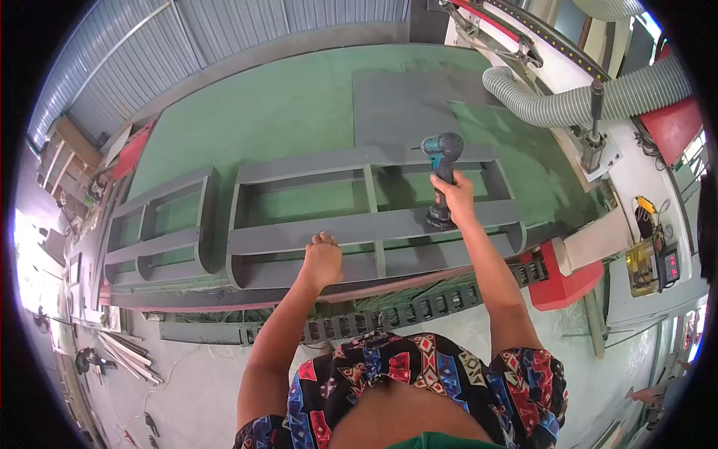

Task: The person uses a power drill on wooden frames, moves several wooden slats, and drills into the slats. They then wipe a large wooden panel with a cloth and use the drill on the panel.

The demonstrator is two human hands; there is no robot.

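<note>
Cordless drill, seen from the head, is over the larger gray frame on the green bench, its handle gripped by the right hand. Left hand is clenched above the frame's near side; its contents, if any, are hidden.

Corrugated metal sheeting walls off 11 o'clock. Between 1 and 2 o'clock slants a black gantry rail dotted with yellow; at 2, a ribbed grey duct hose bends downward. Just past 3 o'clock, a digital display glows with red digits. A red metal housing sits between 3 and 4. A black cable drag chain runs from 7 round to 4, and pale strips lie on the floor at 8.
</note>
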